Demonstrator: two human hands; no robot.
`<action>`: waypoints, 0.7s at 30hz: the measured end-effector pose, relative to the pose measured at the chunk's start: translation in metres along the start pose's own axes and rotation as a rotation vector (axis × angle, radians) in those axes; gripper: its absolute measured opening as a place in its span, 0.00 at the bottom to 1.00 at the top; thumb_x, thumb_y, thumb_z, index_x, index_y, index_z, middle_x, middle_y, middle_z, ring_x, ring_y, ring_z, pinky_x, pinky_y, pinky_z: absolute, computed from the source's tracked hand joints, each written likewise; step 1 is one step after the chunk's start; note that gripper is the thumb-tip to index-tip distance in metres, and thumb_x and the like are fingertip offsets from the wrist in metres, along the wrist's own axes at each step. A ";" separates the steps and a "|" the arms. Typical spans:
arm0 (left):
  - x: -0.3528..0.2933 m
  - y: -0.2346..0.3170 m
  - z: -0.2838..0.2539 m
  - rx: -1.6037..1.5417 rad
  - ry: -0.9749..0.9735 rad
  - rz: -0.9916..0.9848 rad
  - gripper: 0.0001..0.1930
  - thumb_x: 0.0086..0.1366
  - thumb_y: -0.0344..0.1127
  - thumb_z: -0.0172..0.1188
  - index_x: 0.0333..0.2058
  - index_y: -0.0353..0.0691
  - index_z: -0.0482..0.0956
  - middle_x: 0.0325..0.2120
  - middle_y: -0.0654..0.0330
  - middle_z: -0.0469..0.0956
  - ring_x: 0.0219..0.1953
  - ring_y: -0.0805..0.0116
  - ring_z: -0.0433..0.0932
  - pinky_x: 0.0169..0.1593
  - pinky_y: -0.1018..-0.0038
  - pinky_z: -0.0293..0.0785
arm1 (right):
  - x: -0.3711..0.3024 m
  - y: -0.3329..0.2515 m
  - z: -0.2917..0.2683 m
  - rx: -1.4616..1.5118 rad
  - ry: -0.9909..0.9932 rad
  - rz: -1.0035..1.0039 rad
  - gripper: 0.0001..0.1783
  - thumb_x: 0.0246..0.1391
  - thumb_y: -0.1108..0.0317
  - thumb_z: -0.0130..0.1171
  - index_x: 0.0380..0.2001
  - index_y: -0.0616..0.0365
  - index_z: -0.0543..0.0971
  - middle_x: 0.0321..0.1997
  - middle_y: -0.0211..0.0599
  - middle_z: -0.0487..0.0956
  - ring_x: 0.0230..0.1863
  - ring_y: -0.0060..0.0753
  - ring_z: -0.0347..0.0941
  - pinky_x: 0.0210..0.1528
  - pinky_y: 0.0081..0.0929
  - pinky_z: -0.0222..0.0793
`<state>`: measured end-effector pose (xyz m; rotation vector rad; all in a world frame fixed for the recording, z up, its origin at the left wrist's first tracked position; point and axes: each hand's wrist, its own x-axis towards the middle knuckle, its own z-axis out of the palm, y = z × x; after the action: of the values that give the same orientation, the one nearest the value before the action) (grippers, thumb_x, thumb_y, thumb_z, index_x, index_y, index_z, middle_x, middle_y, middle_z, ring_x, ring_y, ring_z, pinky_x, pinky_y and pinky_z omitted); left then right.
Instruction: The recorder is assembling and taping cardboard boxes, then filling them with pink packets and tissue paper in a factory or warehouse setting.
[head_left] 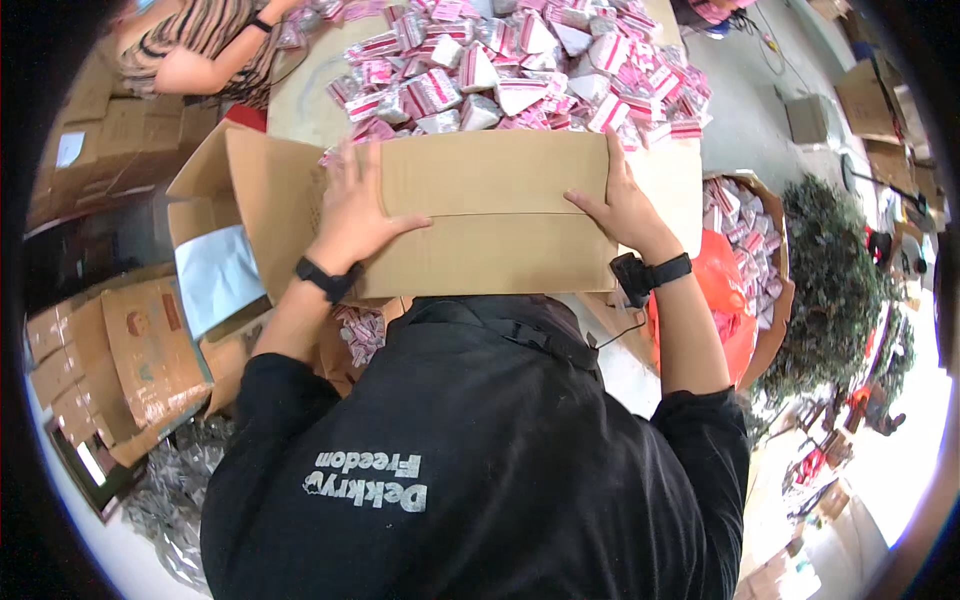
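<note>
A brown cardboard box (490, 250) is at the table's near edge, right in front of my body, a straight seam running across its visible face. My left hand (355, 205) grips its left end, fingers spread toward the far edge and thumb lying on the cardboard. At the right end my right hand (628, 205) holds it the same way, thumb pointing inward over the face. Just beyond the box lies a heap of small clear packets with pink-and-white labels (480, 70). The underside of the box is hidden.
An open carton (270, 180) with a light blue sheet (218, 280) stands at left, stacked cartons (150, 340) behind it. At right, a large carton (778, 290) holds more packets beside red plastic (715, 290). A person's arm (205, 65) reaches in at upper left.
</note>
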<state>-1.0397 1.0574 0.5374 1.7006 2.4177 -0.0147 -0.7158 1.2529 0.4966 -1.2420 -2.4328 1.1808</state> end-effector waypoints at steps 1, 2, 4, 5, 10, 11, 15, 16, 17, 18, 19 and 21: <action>0.001 -0.018 -0.002 -0.236 -0.040 0.012 0.69 0.43 0.65 0.76 0.73 0.40 0.42 0.68 0.33 0.53 0.70 0.35 0.55 0.68 0.48 0.59 | -0.001 0.004 -0.002 0.010 0.021 -0.093 0.62 0.52 0.49 0.71 0.73 0.64 0.42 0.66 0.70 0.63 0.65 0.68 0.65 0.65 0.48 0.66; 0.005 -0.030 0.000 -0.473 -0.090 0.027 0.70 0.41 0.62 0.79 0.73 0.39 0.42 0.67 0.34 0.58 0.68 0.37 0.60 0.67 0.52 0.63 | -0.003 0.008 -0.003 0.018 0.044 -0.178 0.62 0.50 0.49 0.72 0.73 0.63 0.43 0.67 0.68 0.64 0.65 0.66 0.67 0.64 0.47 0.67; 0.009 -0.038 0.007 -0.533 -0.051 0.109 0.71 0.41 0.60 0.81 0.73 0.38 0.41 0.65 0.36 0.60 0.67 0.40 0.63 0.66 0.55 0.64 | 0.003 -0.004 -0.015 0.086 0.017 -0.066 0.61 0.47 0.50 0.75 0.72 0.62 0.47 0.65 0.62 0.69 0.62 0.61 0.72 0.62 0.44 0.69; 0.010 -0.040 0.010 -0.594 0.010 0.170 0.72 0.40 0.58 0.82 0.73 0.38 0.40 0.64 0.37 0.63 0.65 0.43 0.66 0.66 0.57 0.64 | 0.005 -0.009 -0.018 0.139 0.010 -0.009 0.61 0.46 0.50 0.76 0.71 0.62 0.49 0.64 0.62 0.70 0.60 0.59 0.73 0.62 0.42 0.70; 0.003 -0.045 0.035 -0.819 -0.013 0.136 0.69 0.45 0.51 0.81 0.73 0.36 0.38 0.64 0.44 0.65 0.66 0.53 0.65 0.67 0.61 0.62 | -0.015 0.009 0.014 0.766 0.127 0.427 0.58 0.48 0.53 0.76 0.71 0.64 0.52 0.61 0.52 0.74 0.58 0.43 0.76 0.57 0.35 0.74; -0.003 -0.048 0.048 -0.855 0.089 0.061 0.63 0.50 0.53 0.78 0.71 0.32 0.43 0.63 0.47 0.67 0.64 0.55 0.67 0.66 0.61 0.63 | -0.020 0.008 0.015 0.765 0.144 0.436 0.58 0.48 0.53 0.76 0.71 0.64 0.52 0.61 0.52 0.74 0.58 0.43 0.76 0.57 0.35 0.74; -0.020 -0.045 0.046 -1.394 -0.113 -0.470 0.38 0.71 0.47 0.60 0.69 0.30 0.56 0.63 0.56 0.68 0.62 0.62 0.70 0.66 0.65 0.65 | -0.055 -0.018 0.017 1.125 0.029 0.561 0.46 0.57 0.54 0.69 0.70 0.64 0.59 0.61 0.46 0.74 0.58 0.36 0.74 0.58 0.32 0.73; -0.020 -0.045 0.043 -1.391 -0.138 -0.442 0.38 0.71 0.47 0.60 0.69 0.30 0.56 0.63 0.56 0.68 0.62 0.62 0.70 0.66 0.65 0.65 | -0.065 -0.023 0.015 1.163 0.007 0.633 0.42 0.60 0.54 0.67 0.69 0.63 0.61 0.62 0.45 0.73 0.58 0.35 0.74 0.58 0.31 0.72; -0.020 -0.048 0.041 -1.475 -0.245 -0.447 0.31 0.73 0.46 0.56 0.66 0.31 0.62 0.62 0.56 0.69 0.63 0.63 0.69 0.65 0.66 0.65 | -0.077 -0.022 0.020 1.173 0.044 0.640 0.42 0.60 0.54 0.67 0.69 0.63 0.61 0.62 0.45 0.73 0.58 0.35 0.74 0.58 0.31 0.72; -0.016 -0.048 0.038 -1.558 -0.359 -0.447 0.25 0.75 0.44 0.53 0.63 0.32 0.67 0.61 0.55 0.70 0.63 0.65 0.69 0.65 0.66 0.66 | -0.088 -0.018 0.025 1.181 0.053 0.609 0.42 0.60 0.53 0.66 0.69 0.63 0.61 0.62 0.44 0.73 0.58 0.34 0.73 0.59 0.31 0.72; -0.012 -0.048 0.036 -1.575 -0.406 -0.396 0.26 0.74 0.42 0.55 0.64 0.33 0.66 0.61 0.56 0.71 0.62 0.65 0.70 0.64 0.67 0.68 | -0.096 -0.015 0.030 1.193 0.062 0.575 0.41 0.60 0.52 0.66 0.68 0.63 0.62 0.62 0.43 0.73 0.59 0.33 0.73 0.59 0.31 0.72; -0.006 -0.043 0.041 -1.527 -0.417 -0.331 0.26 0.74 0.42 0.55 0.64 0.34 0.66 0.60 0.57 0.71 0.61 0.65 0.71 0.63 0.67 0.69 | -0.115 -0.010 0.035 1.204 0.131 0.596 0.42 0.60 0.51 0.66 0.68 0.63 0.62 0.62 0.42 0.73 0.59 0.32 0.73 0.59 0.31 0.72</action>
<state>-1.0718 1.0328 0.4938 0.4879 1.4642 0.9990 -0.6643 1.1437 0.5026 -1.4460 -0.8118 2.0848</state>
